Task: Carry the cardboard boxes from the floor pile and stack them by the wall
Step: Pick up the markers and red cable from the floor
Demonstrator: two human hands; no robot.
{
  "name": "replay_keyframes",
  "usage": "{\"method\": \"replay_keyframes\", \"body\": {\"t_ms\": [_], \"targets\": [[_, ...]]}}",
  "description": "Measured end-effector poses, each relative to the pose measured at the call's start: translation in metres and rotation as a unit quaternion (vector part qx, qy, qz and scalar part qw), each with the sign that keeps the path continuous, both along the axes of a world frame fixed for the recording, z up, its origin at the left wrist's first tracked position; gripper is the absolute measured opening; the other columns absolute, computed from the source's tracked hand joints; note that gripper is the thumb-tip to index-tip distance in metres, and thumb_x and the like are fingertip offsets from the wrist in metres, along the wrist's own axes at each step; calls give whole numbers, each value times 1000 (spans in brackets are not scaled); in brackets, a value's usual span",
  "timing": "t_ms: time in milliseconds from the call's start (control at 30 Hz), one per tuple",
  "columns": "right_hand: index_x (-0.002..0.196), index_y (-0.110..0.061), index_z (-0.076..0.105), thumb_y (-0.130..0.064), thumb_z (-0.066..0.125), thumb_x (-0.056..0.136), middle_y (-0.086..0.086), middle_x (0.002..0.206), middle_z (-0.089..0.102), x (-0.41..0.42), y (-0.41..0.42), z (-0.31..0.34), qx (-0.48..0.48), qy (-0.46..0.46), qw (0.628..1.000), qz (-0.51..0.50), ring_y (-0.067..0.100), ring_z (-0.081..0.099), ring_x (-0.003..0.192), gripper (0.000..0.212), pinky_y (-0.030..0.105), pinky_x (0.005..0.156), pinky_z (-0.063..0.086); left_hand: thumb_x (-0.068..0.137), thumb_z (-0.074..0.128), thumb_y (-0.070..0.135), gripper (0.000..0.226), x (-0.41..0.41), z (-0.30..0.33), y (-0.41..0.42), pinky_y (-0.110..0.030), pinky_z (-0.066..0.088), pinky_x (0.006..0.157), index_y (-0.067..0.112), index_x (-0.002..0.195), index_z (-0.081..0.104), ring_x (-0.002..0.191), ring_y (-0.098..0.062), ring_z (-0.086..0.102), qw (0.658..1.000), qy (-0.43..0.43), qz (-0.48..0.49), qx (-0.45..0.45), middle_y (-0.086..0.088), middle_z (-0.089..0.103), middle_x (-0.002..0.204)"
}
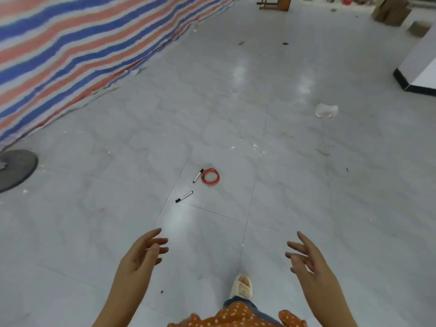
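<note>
Brown cardboard boxes [391,11] stand far off at the top right, blurred, with a smaller box [420,28] lying on the floor just in front of them. My left hand [141,253] and my right hand [306,258] are both held out low in front of me, fingers loosely spread, holding nothing. The two hands are about a body's width apart, palms turned toward each other, over bare grey floor tiles.
A red, white and blue striped tarp [59,55] hangs along the left. A red cord coil [210,177] and two markers [197,175] [184,196] lie ahead on the floor. A crumpled plastic bag [326,110], a round fan base [14,168], a white pillar [420,64] and wooden furniture [276,3] are around.
</note>
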State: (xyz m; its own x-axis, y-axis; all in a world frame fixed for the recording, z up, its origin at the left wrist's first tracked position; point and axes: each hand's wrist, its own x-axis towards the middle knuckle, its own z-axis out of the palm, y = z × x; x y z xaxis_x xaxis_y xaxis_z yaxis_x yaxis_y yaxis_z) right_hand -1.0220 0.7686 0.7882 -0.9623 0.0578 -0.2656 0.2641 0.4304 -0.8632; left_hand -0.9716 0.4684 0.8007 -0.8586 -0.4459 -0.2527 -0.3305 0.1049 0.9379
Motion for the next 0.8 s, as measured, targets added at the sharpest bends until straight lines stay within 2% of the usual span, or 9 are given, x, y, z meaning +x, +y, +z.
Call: {"method": "replay_keyframes", "body": {"t_ms": [100, 233, 333, 433, 467, 533, 567, 667, 800], "targets": [[117, -52, 41, -21, 51, 94, -14, 119, 60, -71, 20, 10, -5, 15, 1000, 25, 12, 63, 104, 40, 47, 95, 50, 97, 46, 5, 32, -56, 1, 26, -31, 55, 83, 31, 109, 61, 93, -15, 68, 1000, 0, -3, -9, 1, 72, 98], [118, -55, 42, -57, 53, 82, -23, 111, 63, -145, 25, 13, -6, 6, 996, 84, 8, 63, 104, 38, 40, 89, 54, 96, 48, 8, 37, -104, -1, 40, -36, 52, 87, 39, 106, 64, 94, -14, 68, 1000, -21, 20, -7, 5, 71, 99], [118, -56, 44, -53, 56, 84, -32, 112, 58, -198, 13, 7, -7, -3, 994, 112, 4, 62, 104, 37, 40, 90, 53, 95, 49, 5, 46, -133, -7, 34, -39, 51, 88, 49, 99, 63, 91, -7, 67, 998, -46, 52, -12, 16, 69, 101], [118, -56, 43, -68, 54, 77, -28, 113, 60, -249, -8, -4, -14, -18, 990, 139, 2, 61, 104, 44, 35, 89, 53, 95, 49, 7, 34, -166, -18, 21, -45, 51, 92, 37, 107, 61, 92, -7, 67, 994, -71, 85, -11, 20, 68, 100], [118, -56, 42, -65, 55, 79, -23, 113, 62, -266, -17, -9, -12, -23, 989, 146, 4, 61, 105, 42, 35, 90, 52, 95, 49, 8, 32, -179, -22, 15, -45, 51, 92, 36, 109, 59, 92, -7, 67, 993, -75, 91, -12, 19, 68, 99], [117, -54, 40, -38, 53, 91, -16, 119, 61, -301, -36, -17, -8, -39, 987, 158, 9, 60, 107, 33, 40, 95, 51, 95, 49, 8, 32, -210, -32, 3, -46, 51, 93, 36, 109, 57, 91, -13, 68, 991, -80, 105, -13, 8, 71, 95], [117, -54, 40, -34, 52, 92, -16, 121, 60, -313, -42, -19, -6, -40, 985, 165, 9, 60, 108, 34, 41, 96, 51, 95, 49, 9, 32, -224, -34, -1, -48, 50, 94, 37, 108, 56, 92, -17, 67, 990, -85, 110, -10, 4, 71, 96], [118, -55, 41, -57, 51, 83, -19, 115, 62, -372, -68, -25, 7, -44, 985, 166, 6, 61, 106, 36, 37, 92, 52, 94, 51, 13, 31, -287, -44, -29, -50, 48, 98, 41, 109, 52, 100, -22, 64, 990, -94, 103, -4, -1, 66, 110], [118, -55, 40, -73, 48, 74, -21, 119, 58, -450, -104, -28, 21, -57, 981, 182, 7, 60, 107, 48, 36, 95, 50, 95, 51, 18, 33, -363, -55, -68, -37, 50, 95, 47, 111, 48, 100, -16, 64, 990, -116, 74, -13, 10, 65, 109]]}}
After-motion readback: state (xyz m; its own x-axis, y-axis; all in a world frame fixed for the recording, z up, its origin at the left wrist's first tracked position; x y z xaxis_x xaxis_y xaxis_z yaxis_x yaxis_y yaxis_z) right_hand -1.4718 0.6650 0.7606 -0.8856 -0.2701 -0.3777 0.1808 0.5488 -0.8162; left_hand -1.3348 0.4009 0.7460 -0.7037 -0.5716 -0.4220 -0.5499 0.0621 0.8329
